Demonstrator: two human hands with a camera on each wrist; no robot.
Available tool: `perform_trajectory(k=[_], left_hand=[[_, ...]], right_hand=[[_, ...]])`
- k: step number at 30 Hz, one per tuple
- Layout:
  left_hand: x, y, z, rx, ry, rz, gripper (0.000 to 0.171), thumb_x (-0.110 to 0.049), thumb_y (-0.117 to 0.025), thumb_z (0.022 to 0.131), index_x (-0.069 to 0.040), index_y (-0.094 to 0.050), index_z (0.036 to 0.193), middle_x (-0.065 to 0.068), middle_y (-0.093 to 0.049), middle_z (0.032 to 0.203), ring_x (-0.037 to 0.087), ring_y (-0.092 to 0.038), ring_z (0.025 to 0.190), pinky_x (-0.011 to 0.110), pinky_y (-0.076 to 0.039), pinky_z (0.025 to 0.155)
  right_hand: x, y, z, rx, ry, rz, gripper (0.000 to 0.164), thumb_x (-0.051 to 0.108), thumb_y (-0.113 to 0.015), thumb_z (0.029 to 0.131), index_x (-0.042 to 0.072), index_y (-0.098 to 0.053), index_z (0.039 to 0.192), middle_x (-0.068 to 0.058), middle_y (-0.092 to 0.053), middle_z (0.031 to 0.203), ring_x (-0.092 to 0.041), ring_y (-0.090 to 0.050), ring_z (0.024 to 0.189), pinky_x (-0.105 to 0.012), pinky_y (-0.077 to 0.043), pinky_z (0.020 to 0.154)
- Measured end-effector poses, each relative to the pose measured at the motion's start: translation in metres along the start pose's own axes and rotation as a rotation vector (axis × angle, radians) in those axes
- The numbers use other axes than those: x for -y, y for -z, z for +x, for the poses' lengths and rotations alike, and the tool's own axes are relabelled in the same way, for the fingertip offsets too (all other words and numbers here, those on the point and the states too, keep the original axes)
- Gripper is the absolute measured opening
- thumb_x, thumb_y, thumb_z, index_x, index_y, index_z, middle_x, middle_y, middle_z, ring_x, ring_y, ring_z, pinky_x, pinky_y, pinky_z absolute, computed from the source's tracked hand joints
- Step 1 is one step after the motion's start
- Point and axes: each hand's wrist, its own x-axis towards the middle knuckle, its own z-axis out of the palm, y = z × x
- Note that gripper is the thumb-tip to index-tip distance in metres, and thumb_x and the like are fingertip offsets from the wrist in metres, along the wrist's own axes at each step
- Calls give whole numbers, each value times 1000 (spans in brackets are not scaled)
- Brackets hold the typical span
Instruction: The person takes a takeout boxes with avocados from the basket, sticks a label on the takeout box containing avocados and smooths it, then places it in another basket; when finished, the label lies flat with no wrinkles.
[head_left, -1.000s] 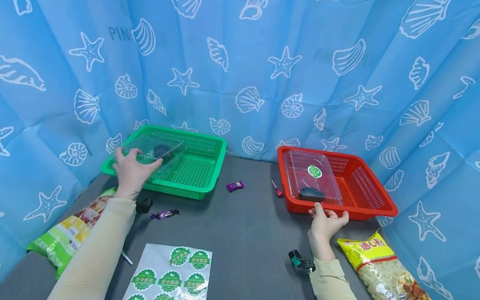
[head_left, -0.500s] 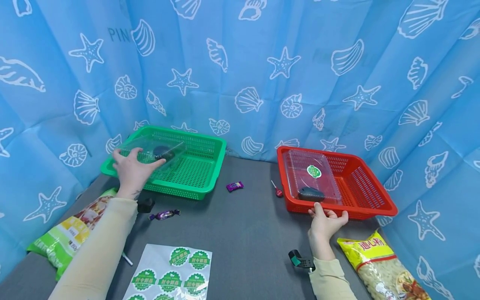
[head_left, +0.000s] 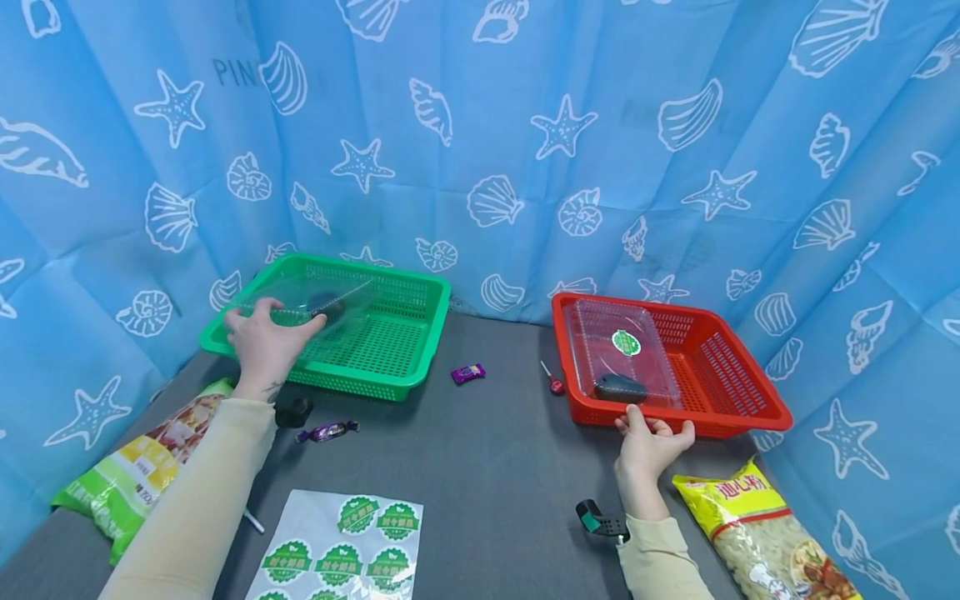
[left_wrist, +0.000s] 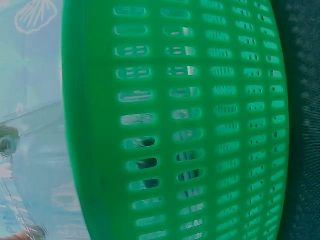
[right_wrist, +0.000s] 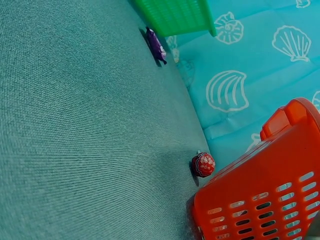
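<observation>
My left hand (head_left: 266, 342) holds a clear plastic box (head_left: 352, 293) at the left side of the green basket (head_left: 408, 379), fingers spread across its near end. Inside the box is a dark rounded object (head_left: 330, 305), partly blurred through the plastic. Over on the right, my right hand (head_left: 648, 450) grips the front rim of the red basket (head_left: 723, 375), thumb up at the rim. Another clear box (head_left: 611, 333) with a round green sticker (head_left: 626, 342) lies in that basket, a dark oval object (head_left: 620, 388) in its near end. The left wrist view mostly shows the green basket's slotted wall (left_wrist: 165, 110).
Between the baskets lie a small purple-wrapped candy (head_left: 468, 373) and a red lollipop (head_left: 556, 385). Nearer are a twisted purple candy (head_left: 327, 432), a sticker sheet (head_left: 337, 550), a green food bag (head_left: 142, 467) and a yellow noodle bag (head_left: 765, 533). A blue curtain (head_left: 480, 125) hangs behind.
The clear box and dark object at my left hand shift and blur slightly. My right hand keeps its place at the red basket's rim, and the head view drifts a little.
</observation>
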Motion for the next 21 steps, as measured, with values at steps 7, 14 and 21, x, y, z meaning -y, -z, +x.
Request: perform_trajectory(k=[7, 14, 21], left_hand=[[-7, 4, 0, -65, -135, -31, 67, -61, -64, 62, -9, -49, 102, 23, -15, 136, 42, -16, 123, 60, -21, 88], [-25, 12, -5, -37, -276, -130, 57, -51, -68, 64, -13, -49, 102, 15, -18, 137, 38, -46, 101, 52, -39, 79], [-49, 18, -25, 89, -428, -372, 44, -20, -75, 65, -10, -51, 100, 6, -23, 136, 21, -42, 95, 27, -49, 69]], right_hand=[[-1, 0, 1, 2, 1, 1, 90, 20, -75, 66, 31, -11, 129, -6, -45, 88, -24, -60, 65, -34, -51, 70], [0, 0, 1, 3, -2, -8, 91, 21, -75, 67, 32, -10, 129, -6, -45, 88, -23, -60, 66, -34, -50, 70], [0, -1, 1, -10, -4, -5, 91, 21, -76, 65, 32, -11, 129, -6, -45, 88, -23, -60, 66, -34, -51, 69]])
